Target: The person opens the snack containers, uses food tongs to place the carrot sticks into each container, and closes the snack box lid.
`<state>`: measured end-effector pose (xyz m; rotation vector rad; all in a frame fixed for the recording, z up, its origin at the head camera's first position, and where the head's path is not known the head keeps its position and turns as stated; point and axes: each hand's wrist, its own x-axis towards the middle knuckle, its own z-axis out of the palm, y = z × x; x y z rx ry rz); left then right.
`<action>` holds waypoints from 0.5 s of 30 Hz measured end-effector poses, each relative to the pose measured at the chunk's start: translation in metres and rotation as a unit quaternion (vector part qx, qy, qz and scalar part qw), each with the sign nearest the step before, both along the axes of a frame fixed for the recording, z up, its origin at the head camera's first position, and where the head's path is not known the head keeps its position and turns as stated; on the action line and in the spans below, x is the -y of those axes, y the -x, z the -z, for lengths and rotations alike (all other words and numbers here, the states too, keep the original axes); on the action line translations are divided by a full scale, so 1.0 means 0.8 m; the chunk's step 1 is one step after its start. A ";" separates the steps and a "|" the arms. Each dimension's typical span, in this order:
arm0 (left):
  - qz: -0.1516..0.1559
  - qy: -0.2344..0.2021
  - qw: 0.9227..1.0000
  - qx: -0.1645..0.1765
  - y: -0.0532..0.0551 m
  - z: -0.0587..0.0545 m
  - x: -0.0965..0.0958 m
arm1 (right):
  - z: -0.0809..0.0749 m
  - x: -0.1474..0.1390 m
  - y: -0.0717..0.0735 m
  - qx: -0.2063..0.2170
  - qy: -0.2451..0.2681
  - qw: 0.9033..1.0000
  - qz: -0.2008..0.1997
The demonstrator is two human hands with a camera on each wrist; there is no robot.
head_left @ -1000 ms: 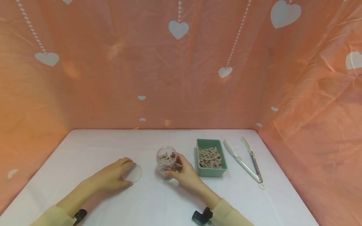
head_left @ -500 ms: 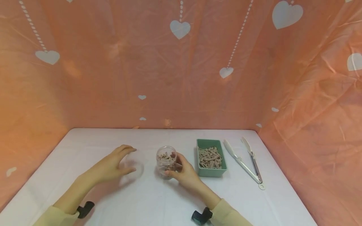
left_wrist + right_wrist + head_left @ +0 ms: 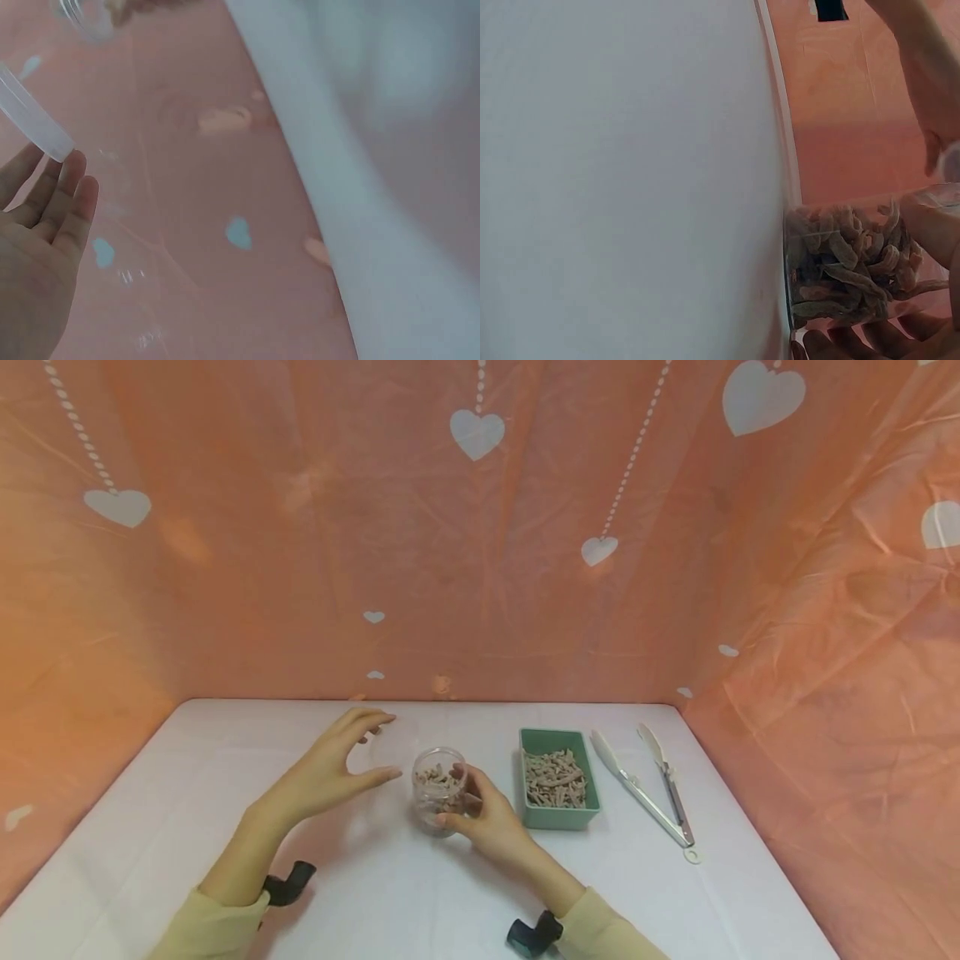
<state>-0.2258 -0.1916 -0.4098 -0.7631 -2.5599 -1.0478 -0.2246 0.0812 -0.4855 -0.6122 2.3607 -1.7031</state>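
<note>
My right hand (image 3: 491,822) grips a clear jar (image 3: 429,797), thumb on the near side and fingers round the far side. The jar stands upright and uncovered on the table, partly filled with greyish-brown dried strips (image 3: 847,259), seen through its wall in the right wrist view. To its left, my left hand (image 3: 322,768) is raised above the table. Between its thumb and fingers it holds a clear round lid (image 3: 34,116), which shows edge-on at the fingertips in the left wrist view. From the head the lid is almost invisible, close up and left of the jar's mouth.
Right of the jar stands a green rectangular tub (image 3: 561,818) with more of the dried strips. Metal tongs (image 3: 651,802) with pale tips lie spread beyond it. An orange cloth with white hearts (image 3: 477,435) rises behind the white table (image 3: 420,910).
My left hand has picked the lid up off the table, lifted it and carried it right and away from me, toward the jar. My right hand has kept its hold on the jar.
</note>
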 end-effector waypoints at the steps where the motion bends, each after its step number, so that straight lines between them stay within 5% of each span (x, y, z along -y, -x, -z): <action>1: 0.006 -0.004 1.000 0.000 0.002 -0.001 -0.006 | -0.001 0.000 0.000 0.000 -0.001 1.000 0.000; 7: 0.046 -0.009 0.999 0.000 0.011 -0.001 -0.036 | -0.004 0.000 -0.002 0.003 -0.001 1.000 0.000; 15: 0.070 0.013 0.997 0.043 0.014 -0.001 -0.053 | -0.002 0.000 0.000 0.006 -0.002 1.000 0.005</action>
